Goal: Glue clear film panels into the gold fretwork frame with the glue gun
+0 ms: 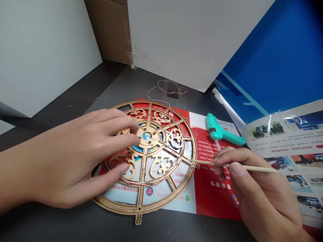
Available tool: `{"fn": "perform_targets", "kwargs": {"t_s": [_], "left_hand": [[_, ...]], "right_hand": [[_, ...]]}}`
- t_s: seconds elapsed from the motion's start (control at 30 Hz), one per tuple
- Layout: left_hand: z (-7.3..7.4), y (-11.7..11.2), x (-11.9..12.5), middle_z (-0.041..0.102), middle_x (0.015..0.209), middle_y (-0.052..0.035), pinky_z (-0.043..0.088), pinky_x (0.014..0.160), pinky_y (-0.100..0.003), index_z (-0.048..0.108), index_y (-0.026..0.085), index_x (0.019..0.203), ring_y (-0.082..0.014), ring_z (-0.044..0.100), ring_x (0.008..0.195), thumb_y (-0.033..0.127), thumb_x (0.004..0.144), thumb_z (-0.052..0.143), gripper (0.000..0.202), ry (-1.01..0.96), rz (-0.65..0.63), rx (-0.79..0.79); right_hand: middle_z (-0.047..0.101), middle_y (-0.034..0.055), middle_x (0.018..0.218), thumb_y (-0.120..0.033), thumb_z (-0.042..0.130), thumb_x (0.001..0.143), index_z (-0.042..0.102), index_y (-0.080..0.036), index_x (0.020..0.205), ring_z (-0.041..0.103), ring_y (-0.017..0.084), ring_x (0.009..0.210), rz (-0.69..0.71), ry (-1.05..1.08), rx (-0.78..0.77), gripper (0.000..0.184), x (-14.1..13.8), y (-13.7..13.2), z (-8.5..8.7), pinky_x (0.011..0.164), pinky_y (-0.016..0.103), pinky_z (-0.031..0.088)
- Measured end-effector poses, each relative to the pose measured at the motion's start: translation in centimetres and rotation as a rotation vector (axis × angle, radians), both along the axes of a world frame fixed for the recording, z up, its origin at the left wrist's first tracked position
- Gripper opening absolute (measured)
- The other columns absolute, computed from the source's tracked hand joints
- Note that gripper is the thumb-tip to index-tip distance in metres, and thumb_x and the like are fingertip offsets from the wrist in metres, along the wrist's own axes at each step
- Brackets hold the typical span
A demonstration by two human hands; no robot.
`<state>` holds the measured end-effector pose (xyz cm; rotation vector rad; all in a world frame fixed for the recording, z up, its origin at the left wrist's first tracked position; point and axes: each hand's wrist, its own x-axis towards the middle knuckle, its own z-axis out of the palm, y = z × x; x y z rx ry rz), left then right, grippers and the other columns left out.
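A round gold openwork frame (141,174) with scroll ornaments lies flat on a red and white printed sheet. Thin red and white wire (148,184) runs around its inner ring. My left hand (93,151) rests over the frame's left side, fingers bent and apart, the fingertips near the hub; whether they press on it I cannot tell. Between thumb and fingers of my right hand (257,178) is a slim wooden stick (252,168). The stick's far tip meets the frame's right part, by the wire.
Behind my right hand a turquoise glue gun (214,127) lies on the printed sheet (212,188). A loose coil of wire (173,88) trails beyond the frame. White boxes (181,37) and a cardboard box (111,30) stand at the back. A glossy brochure (290,134) curves up at right.
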<state>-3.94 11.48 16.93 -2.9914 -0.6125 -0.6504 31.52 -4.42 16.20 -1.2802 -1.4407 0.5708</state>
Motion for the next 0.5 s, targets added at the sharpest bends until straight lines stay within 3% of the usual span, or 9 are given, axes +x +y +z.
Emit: {"fn": "perform_targets", "kwargs": {"t_s": [0.13, 0.3, 0.4, 0.5], "left_hand": [[-0.3, -0.4, 0.1, 0.082, 0.157, 0.001, 0.062, 0.122, -0.044, 0.077, 0.039, 0.146, -0.0269, 0.078, 0.144, 0.07, 0.132, 0.039, 0.051, 0.038, -0.002, 0.012], [-0.4, -0.8, 0.2, 0.086, 0.155, 0.0027, 0.056, 0.128, -0.043, 0.086, 0.041, 0.142, -0.0279, 0.079, 0.144, 0.068, 0.13, 0.046, 0.05, 0.041, 0.053, -0.102], [-0.6, -1.1, 0.5, 0.088, 0.157, 0.0032, 0.058, 0.127, -0.044, 0.091, 0.044, 0.138, -0.0299, 0.081, 0.143, 0.077, 0.128, 0.046, 0.056, 0.042, 0.067, -0.134], [-0.6, -0.9, 0.8, 0.092, 0.15, 0.0027, 0.06, 0.134, -0.047, 0.096, 0.044, 0.124, -0.0329, 0.083, 0.144, 0.089, 0.121, 0.043, 0.069, -0.04, 0.236, -0.241]], "right_hand": [[0.084, -0.0003, 0.092, -0.04, 0.077, 0.132, 0.094, -0.034, 0.115, 0.077, 0.013, 0.082, 0.005, -0.015, 0.013, 0.026, 0.0, 0.0, 0.0, 0.074, 0.016, 0.063], [0.084, 0.0003, 0.094, -0.038, 0.077, 0.132, 0.095, -0.035, 0.117, 0.077, 0.015, 0.083, 0.019, 0.006, -0.002, 0.023, 0.0, 0.0, -0.1, 0.074, 0.019, 0.063], [0.084, 0.0011, 0.095, -0.038, 0.077, 0.131, 0.096, -0.035, 0.116, 0.076, 0.016, 0.084, 0.017, 0.012, -0.002, 0.024, 0.0, -0.1, -0.1, 0.074, 0.021, 0.064], [0.085, 0.0017, 0.095, -0.039, 0.077, 0.132, 0.096, -0.035, 0.116, 0.077, 0.017, 0.083, 0.01, 0.006, -0.005, 0.025, 0.0, -0.1, -0.1, 0.072, 0.022, 0.063]]}}
